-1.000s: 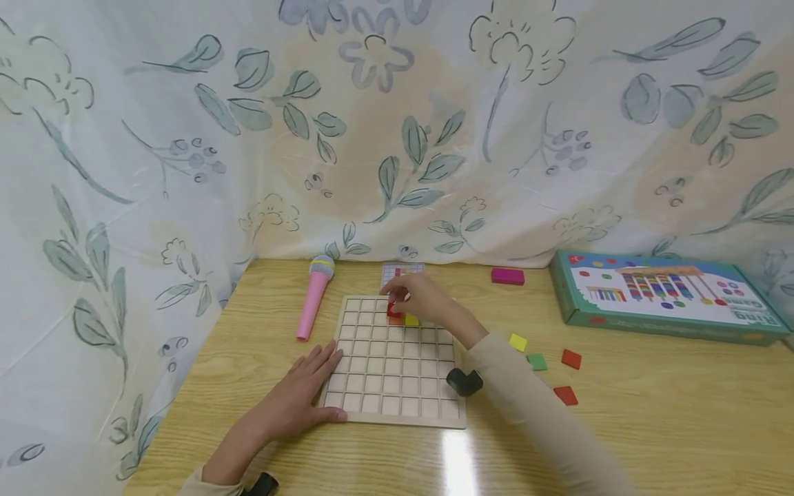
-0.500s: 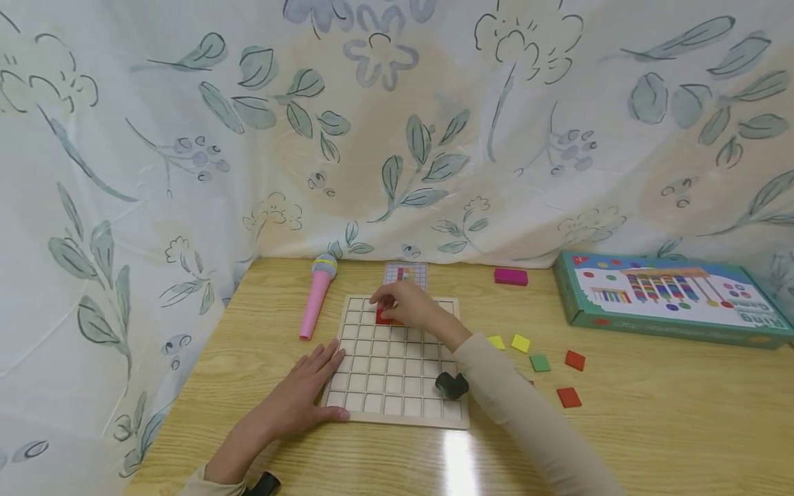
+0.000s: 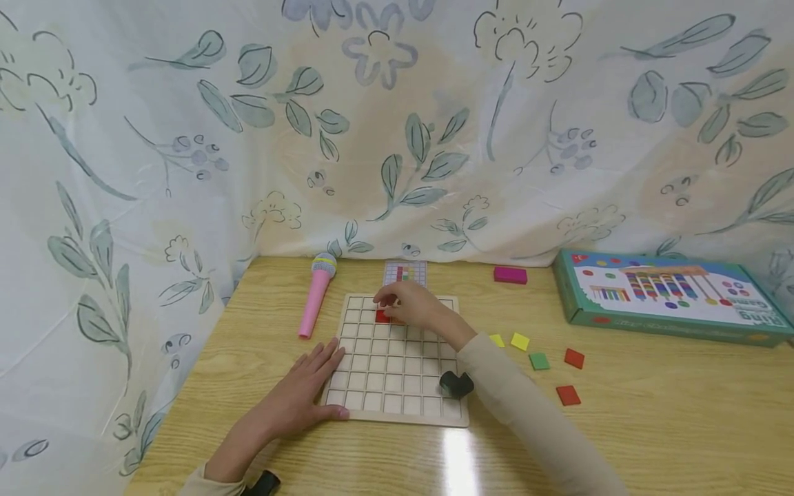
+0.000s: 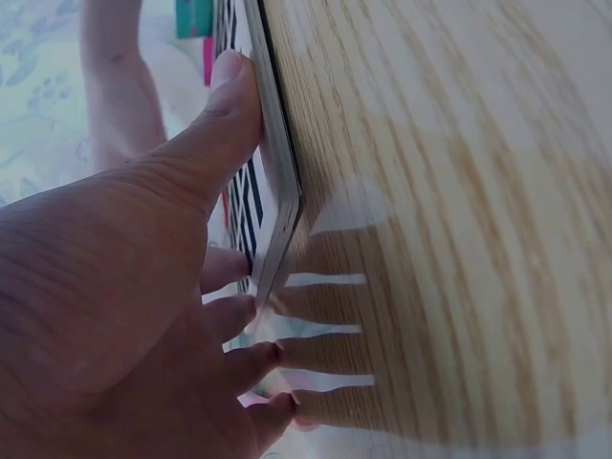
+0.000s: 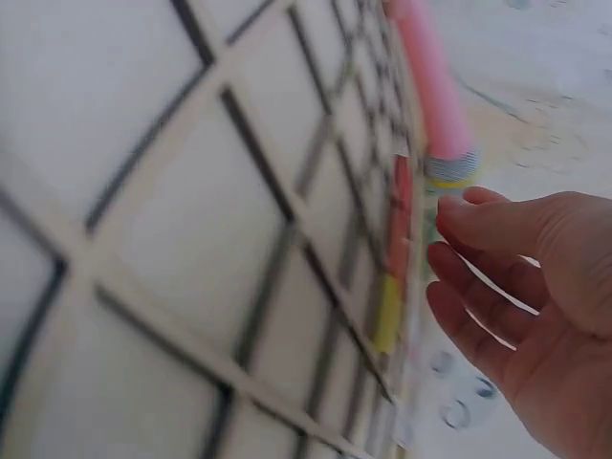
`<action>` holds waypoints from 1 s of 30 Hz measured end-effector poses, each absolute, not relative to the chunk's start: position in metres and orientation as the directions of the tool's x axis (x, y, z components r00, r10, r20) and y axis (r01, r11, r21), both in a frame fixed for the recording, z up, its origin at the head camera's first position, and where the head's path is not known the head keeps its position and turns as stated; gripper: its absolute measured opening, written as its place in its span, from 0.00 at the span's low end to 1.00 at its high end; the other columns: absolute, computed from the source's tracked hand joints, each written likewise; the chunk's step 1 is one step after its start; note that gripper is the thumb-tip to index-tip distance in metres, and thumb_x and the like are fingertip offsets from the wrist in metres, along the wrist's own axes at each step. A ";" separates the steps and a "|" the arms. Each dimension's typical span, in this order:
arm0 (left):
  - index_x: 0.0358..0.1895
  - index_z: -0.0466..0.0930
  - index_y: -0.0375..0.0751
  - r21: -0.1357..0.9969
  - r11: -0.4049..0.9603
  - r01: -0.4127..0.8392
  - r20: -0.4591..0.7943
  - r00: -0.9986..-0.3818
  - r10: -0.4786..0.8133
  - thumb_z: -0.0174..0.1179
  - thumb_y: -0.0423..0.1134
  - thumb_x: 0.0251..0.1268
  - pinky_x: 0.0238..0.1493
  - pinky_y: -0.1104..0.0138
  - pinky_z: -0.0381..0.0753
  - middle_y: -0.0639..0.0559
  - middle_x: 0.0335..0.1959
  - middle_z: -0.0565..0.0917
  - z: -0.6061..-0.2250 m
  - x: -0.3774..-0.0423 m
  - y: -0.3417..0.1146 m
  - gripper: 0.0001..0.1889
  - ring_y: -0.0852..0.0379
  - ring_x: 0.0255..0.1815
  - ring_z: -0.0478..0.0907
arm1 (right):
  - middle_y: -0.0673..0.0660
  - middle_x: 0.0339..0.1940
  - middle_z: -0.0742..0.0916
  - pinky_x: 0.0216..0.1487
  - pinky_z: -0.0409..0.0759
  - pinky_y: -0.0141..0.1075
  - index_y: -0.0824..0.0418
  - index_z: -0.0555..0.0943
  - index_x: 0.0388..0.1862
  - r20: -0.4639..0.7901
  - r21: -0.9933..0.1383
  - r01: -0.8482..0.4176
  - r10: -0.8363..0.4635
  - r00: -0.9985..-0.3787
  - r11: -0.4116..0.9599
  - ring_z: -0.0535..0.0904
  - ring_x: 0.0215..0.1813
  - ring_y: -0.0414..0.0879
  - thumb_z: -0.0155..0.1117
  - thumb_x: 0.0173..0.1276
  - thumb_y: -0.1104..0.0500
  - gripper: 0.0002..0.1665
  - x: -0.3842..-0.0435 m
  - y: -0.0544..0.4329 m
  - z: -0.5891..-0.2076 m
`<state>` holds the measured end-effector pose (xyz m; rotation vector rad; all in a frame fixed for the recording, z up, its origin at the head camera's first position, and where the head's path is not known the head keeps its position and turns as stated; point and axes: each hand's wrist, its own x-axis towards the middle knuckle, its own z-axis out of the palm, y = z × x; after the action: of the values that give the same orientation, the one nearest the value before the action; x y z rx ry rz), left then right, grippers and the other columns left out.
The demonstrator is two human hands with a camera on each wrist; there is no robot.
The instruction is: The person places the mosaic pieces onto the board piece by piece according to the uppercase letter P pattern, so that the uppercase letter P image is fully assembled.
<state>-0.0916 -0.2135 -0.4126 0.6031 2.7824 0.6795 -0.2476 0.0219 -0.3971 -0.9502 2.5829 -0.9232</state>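
A light wooden grid board [image 3: 378, 364] lies on the table. My left hand [image 3: 300, 396] rests flat along its left side, the thumb on the front left corner; the left wrist view shows that thumb [image 4: 229, 105] on the board's edge. Over the far rows is my right hand [image 3: 412, 305], fingers bent loosely just above a red tile [image 3: 382, 316] that sits in a cell. From the right wrist, the fingers [image 5: 478, 306] hold nothing visible, and red tiles [image 5: 400, 206] and a yellow tile [image 5: 386, 316] show in the board. The hand hides part of the tiles in the head view.
Loose yellow [image 3: 520, 341], green [image 3: 539, 361] and red tiles [image 3: 568, 395] lie right of the board. A printed grid card [image 3: 418, 273] is behind it, a pink microphone [image 3: 315, 301] to the left. A magenta block [image 3: 511, 275] and a game box [image 3: 670, 296] stand back right.
The right hand has moved slightly left and let go of a red tile, which now lies in a board cell. The left hand keeps its place on the board.
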 end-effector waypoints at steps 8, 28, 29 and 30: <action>0.76 0.55 0.34 0.472 0.808 0.351 -0.095 -0.892 0.443 0.65 0.62 0.56 0.73 0.40 0.49 0.39 0.78 0.52 -0.414 -0.092 -0.214 0.51 0.35 0.77 0.47 | 0.58 0.47 0.87 0.53 0.81 0.40 0.65 0.82 0.55 0.049 -0.650 -0.513 -0.643 -0.765 0.561 0.81 0.48 0.47 0.65 0.68 0.65 0.17 -0.234 0.077 -0.375; 0.76 0.56 0.35 0.461 0.811 0.361 -0.081 -0.893 0.443 0.66 0.62 0.56 0.74 0.42 0.50 0.40 0.78 0.54 -0.414 -0.092 -0.213 0.51 0.35 0.77 0.47 | 0.60 0.44 0.88 0.43 0.85 0.42 0.70 0.82 0.51 0.094 -0.548 -0.453 -0.486 -0.869 0.703 0.84 0.44 0.53 0.68 0.63 0.69 0.17 -0.182 0.276 -0.391; 0.76 0.56 0.35 0.460 0.811 0.362 -0.078 -0.893 0.443 0.66 0.62 0.56 0.74 0.41 0.50 0.40 0.78 0.54 -0.414 -0.092 -0.214 0.51 0.35 0.77 0.48 | 0.59 0.44 0.88 0.42 0.85 0.41 0.69 0.82 0.51 0.087 -0.543 -0.440 -0.474 -0.876 0.715 0.84 0.44 0.53 0.68 0.63 0.69 0.17 -0.179 0.284 -0.394; 0.76 0.57 0.35 0.459 0.811 0.363 -0.074 -0.894 0.442 0.66 0.62 0.56 0.73 0.41 0.50 0.40 0.78 0.54 -0.415 -0.091 -0.214 0.51 0.35 0.77 0.48 | 0.59 0.44 0.87 0.42 0.85 0.41 0.69 0.82 0.51 0.078 -0.539 -0.429 -0.464 -0.882 0.725 0.84 0.44 0.53 0.69 0.63 0.68 0.17 -0.176 0.291 -0.396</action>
<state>-0.0913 -0.2138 -0.4148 0.6326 2.8186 0.6606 -0.1756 0.2911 -0.3957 -0.7411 2.8592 -0.8693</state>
